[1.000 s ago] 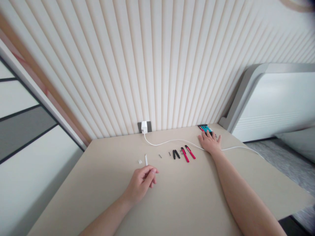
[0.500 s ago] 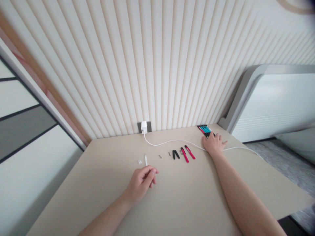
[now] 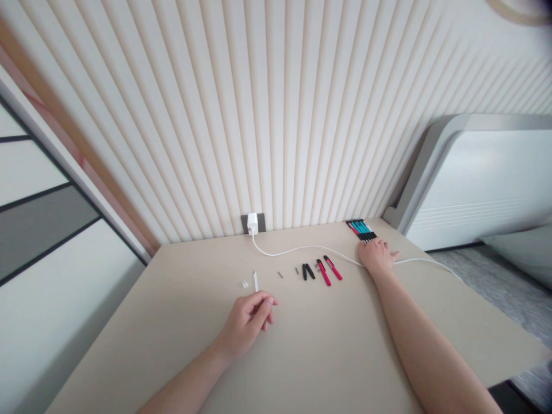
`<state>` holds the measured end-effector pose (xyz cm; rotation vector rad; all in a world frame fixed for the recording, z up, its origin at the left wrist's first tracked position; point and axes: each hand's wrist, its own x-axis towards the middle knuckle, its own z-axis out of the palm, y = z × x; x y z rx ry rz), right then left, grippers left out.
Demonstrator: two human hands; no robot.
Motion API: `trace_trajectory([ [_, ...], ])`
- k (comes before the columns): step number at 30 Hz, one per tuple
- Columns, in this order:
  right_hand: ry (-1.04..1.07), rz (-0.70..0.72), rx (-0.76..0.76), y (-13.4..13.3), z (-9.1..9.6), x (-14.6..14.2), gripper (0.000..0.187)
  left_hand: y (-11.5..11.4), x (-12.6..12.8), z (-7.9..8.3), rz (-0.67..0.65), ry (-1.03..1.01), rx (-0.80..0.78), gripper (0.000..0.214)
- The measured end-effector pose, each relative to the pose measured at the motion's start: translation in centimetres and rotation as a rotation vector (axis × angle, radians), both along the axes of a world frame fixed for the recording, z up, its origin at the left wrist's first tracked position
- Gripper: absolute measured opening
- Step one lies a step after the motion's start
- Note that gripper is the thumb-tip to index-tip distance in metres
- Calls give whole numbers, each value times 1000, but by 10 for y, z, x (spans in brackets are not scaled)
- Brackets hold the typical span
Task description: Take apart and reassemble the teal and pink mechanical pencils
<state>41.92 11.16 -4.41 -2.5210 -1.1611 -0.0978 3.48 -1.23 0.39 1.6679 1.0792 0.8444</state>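
My left hand [image 3: 249, 319] rests on the beige table [image 3: 319, 345] with its fingers loosely curled together and nothing visible in them. Just beyond it lie a thin white stick [image 3: 256, 280] and a small white piece [image 3: 245, 284]. My right hand [image 3: 376, 255] lies palm down far right, on the white cable [image 3: 302, 248]. Its fingers are bent but apart, and the tips reach the near end of a row of teal, red and black pens [image 3: 360, 227]. Left of that hand lie two red pens [image 3: 328, 269] and two black caps [image 3: 307, 271].
A white charger [image 3: 252, 222] is plugged in at the ribbed wall, and its cable runs right across the table. Two tiny grey parts [image 3: 288, 272] lie mid-table. A white and grey unit [image 3: 474, 178] stands to the right, past the table's edge.
My right hand slid a little to the right and back off the pen row, its spread fingers now more bent. My left hand has not moved.
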Motion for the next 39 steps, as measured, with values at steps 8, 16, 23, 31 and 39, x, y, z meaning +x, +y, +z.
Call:
trace_trajectory([
  [8, -34, -16, 16, -2, 2, -3, 55, 0, 1, 0, -6, 10, 0, 39],
  [16, -215, 248, 237, -14, 26, -24, 41, -1, -2, -1, -59, 393, 481, 29],
  [23, -195, 930, 284, -50, 43, -101, 29, 10, -10, -4, 122, 698, 668, 18],
  [31, -273, 1084, 143, -80, 44, -153, 18, 9, -10, -13, 148, 769, 672, 17],
  [39, -370, 999, -8, -83, 46, -153, 20, 3, -3, -9, 42, 738, 675, 15],
])
